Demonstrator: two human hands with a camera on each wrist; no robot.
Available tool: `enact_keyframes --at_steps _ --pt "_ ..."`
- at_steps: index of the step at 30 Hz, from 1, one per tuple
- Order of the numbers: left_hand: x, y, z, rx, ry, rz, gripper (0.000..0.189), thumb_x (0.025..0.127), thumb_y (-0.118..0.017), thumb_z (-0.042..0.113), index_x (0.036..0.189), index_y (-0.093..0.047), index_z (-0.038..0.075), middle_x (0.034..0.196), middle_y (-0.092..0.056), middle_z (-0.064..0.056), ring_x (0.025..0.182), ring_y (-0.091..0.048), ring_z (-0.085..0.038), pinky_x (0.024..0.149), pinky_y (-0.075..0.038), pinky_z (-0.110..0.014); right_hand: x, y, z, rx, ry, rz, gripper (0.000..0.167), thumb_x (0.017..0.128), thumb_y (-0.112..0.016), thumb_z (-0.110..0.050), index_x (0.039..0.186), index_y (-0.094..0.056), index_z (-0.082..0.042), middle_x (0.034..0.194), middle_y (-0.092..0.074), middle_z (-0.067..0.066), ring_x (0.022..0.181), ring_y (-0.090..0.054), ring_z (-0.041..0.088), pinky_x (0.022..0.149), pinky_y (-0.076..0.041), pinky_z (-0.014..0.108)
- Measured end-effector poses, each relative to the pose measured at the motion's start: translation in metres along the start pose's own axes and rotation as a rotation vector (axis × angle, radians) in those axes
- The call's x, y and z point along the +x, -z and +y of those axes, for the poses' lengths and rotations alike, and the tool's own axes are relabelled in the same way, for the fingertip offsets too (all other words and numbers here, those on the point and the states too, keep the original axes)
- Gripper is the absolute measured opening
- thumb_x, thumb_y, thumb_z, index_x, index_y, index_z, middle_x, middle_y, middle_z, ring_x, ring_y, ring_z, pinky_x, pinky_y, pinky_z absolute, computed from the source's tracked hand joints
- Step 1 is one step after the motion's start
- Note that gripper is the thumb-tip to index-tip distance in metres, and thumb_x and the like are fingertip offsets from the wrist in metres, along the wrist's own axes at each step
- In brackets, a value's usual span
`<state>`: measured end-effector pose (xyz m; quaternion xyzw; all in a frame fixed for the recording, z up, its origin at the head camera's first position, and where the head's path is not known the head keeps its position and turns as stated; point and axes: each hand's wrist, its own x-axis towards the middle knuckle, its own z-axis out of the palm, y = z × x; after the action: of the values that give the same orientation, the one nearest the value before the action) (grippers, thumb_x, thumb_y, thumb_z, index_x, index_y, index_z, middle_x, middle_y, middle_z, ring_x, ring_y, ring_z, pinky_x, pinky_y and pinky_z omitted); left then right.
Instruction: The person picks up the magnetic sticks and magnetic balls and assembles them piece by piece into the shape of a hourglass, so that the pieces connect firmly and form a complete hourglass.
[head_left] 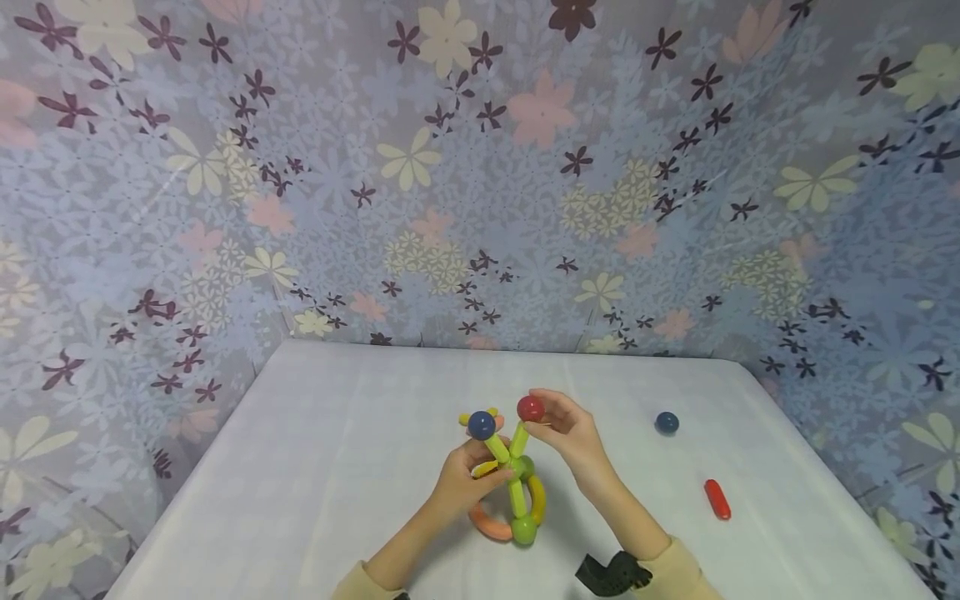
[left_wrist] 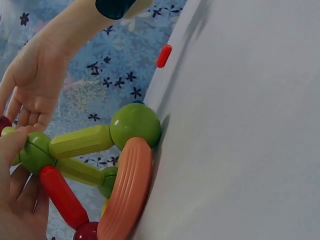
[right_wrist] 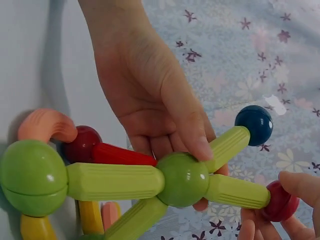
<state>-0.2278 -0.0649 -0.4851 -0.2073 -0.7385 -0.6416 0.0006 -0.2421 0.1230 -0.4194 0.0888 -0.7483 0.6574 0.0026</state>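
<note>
A ball-and-stick building toy figure stands on the white table, with a green ball at its centre joining several sticks. My left hand grips the figure around this ball, thumb across the front. Two light green sticks branch upward from it; one bears a dark blue ball, the other a red ball. My right hand pinches that red ball at the stick's tip between thumb and fingers. Lower down, a curved orange piece and a green ball form the base, with a red stick beside them.
On the right of the white table lie a loose dark blue ball and, nearer, a red stick. A flowered cloth hangs behind the table's back edge. A black strap sits at the right wrist.
</note>
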Motion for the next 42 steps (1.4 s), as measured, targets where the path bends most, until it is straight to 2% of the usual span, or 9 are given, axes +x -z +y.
enact_keyframes --at_steps 4,8,12,17,23,28,33,37,42 --pt "-0.001 0.0 0.0 -0.078 -0.007 -0.075 0.049 0.088 -0.067 0.015 0.132 -0.047 0.008 0.118 -0.062 -0.016 0.113 -0.062 -0.016 0.099 -0.05 -0.03 0.0 -0.001 0.002 0.015 0.009 -0.026 0.048 0.085 -0.07 -0.01 0.129 -0.053 -0.005 0.119 -0.064 0.012 0.093 -0.059 0.01 0.082 -0.051 0.019" --pt "-0.001 -0.001 0.001 -0.098 -0.009 -0.068 0.059 0.09 -0.064 0.015 0.143 -0.038 0.01 0.13 -0.056 -0.018 0.118 -0.059 -0.022 0.101 -0.048 -0.032 0.002 0.001 0.003 0.009 0.01 -0.038 0.047 0.086 -0.069 -0.014 0.129 -0.053 -0.007 0.117 -0.065 0.007 0.094 -0.06 0.01 0.084 -0.051 0.02" --pt "0.0 -0.002 0.001 -0.12 0.011 -0.064 0.055 0.09 -0.064 0.013 0.141 -0.043 0.005 0.137 -0.053 -0.018 0.124 -0.055 -0.03 0.102 -0.047 -0.03 0.005 0.004 0.007 0.001 0.016 -0.032 0.044 0.089 -0.065 -0.02 0.129 -0.053 -0.008 0.117 -0.064 -0.002 0.096 -0.06 0.008 0.085 -0.051 0.021" --pt "0.002 -0.003 0.002 -0.157 0.055 -0.063 0.044 0.089 -0.065 0.012 0.13 -0.054 -0.001 0.131 -0.058 -0.019 0.123 -0.056 -0.03 0.098 -0.049 -0.023 0.018 0.011 0.021 0.046 0.049 0.025 0.041 0.098 -0.052 -0.033 0.126 -0.056 -0.004 0.111 -0.064 -0.011 0.093 -0.062 0.007 0.082 -0.053 0.022" --pt "0.001 -0.003 0.0 -0.173 0.058 -0.061 0.043 0.089 -0.065 0.01 0.128 -0.055 -0.002 0.129 -0.059 -0.021 0.119 -0.06 -0.025 0.095 -0.05 -0.022 0.041 0.017 0.044 0.052 -0.027 0.129 0.031 0.093 -0.06 -0.02 0.116 -0.059 0.002 0.09 -0.067 -0.016 0.087 -0.063 0.003 0.084 -0.054 0.03" --pt "0.001 -0.001 -0.001 -0.171 0.053 -0.059 0.042 0.088 -0.066 0.011 0.127 -0.056 -0.001 0.128 -0.06 -0.02 0.118 -0.06 -0.022 0.095 -0.05 -0.022 0.065 0.02 0.066 -0.066 -0.123 0.195 0.031 0.087 -0.066 -0.013 0.113 -0.061 0.002 0.096 -0.07 0.0 0.085 -0.06 0.002 0.086 -0.051 0.03" --pt "0.002 0.0 -0.001 -0.175 0.057 -0.06 0.042 0.088 -0.067 0.015 0.127 -0.057 0.001 0.128 -0.061 -0.017 0.119 -0.06 -0.02 0.095 -0.05 -0.022 0.083 0.02 0.087 -0.162 -0.117 0.203 0.034 0.082 -0.066 -0.004 0.114 -0.06 0.008 0.11 -0.066 0.023 0.089 -0.062 0.016 0.08 -0.055 0.032" --pt "0.002 0.0 -0.002 -0.18 0.055 -0.071 0.043 0.088 -0.067 0.014 0.127 -0.057 0.001 0.129 -0.06 -0.018 0.12 -0.059 -0.021 0.096 -0.05 -0.022 0.089 0.018 0.104 -0.268 -0.075 0.195 0.031 0.08 -0.068 -0.001 0.109 -0.062 0.007 0.11 -0.065 0.025 0.094 -0.063 0.028 0.079 -0.056 0.034" --pt "0.002 0.0 -0.002 -0.167 0.056 -0.074 0.041 0.089 -0.066 0.014 0.127 -0.057 0.004 0.129 -0.061 -0.015 0.118 -0.06 -0.012 0.098 -0.048 -0.022 0.092 0.016 0.115 -0.319 -0.047 0.19 0.031 0.075 -0.07 0.003 0.105 -0.064 0.005 0.105 -0.067 0.023 0.093 -0.064 0.03 0.076 -0.057 0.03"
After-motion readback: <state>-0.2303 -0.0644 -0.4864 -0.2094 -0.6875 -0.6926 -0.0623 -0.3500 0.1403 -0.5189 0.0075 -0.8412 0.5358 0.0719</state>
